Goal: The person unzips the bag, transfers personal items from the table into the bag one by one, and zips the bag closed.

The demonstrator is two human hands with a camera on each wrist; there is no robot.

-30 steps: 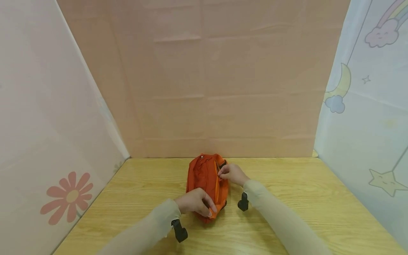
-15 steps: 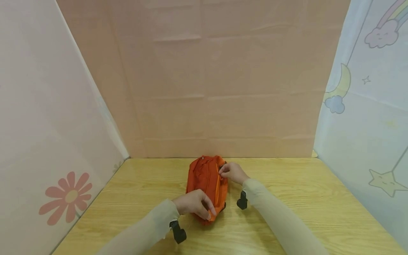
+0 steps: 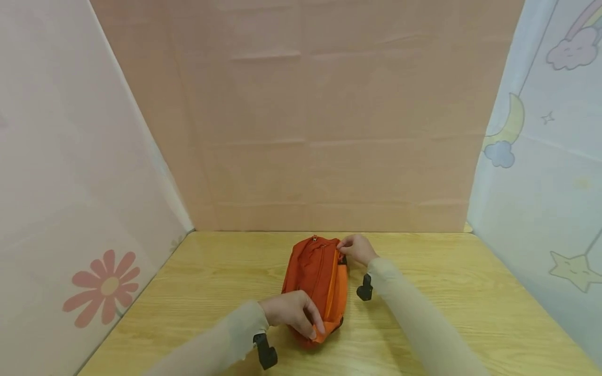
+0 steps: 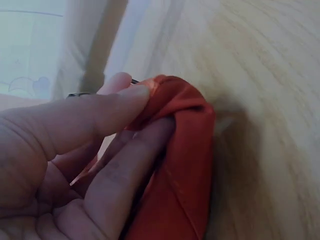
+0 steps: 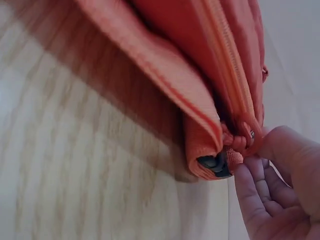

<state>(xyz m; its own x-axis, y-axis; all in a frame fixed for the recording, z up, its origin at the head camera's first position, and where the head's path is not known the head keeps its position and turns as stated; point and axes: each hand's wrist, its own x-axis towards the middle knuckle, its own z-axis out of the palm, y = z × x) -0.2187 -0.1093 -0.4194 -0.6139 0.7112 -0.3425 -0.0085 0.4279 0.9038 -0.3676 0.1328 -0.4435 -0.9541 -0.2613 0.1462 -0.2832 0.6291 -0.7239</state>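
Orange pouch (image 3: 317,282) on wooden table (image 3: 451,292), shifted slightly rightward versus a second ago. Left hand (image 3: 290,312) pinching the near end, thumb over folded fabric in the left wrist view. Right hand (image 3: 358,248) now at the far end, fingertips (image 5: 260,165) pinching by the zipper (image 5: 235,95), visible only in the right wrist view.

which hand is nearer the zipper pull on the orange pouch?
Right. The right hand pinches at the zipper pull on the orange pouch's far end; the left hand grips the near end.
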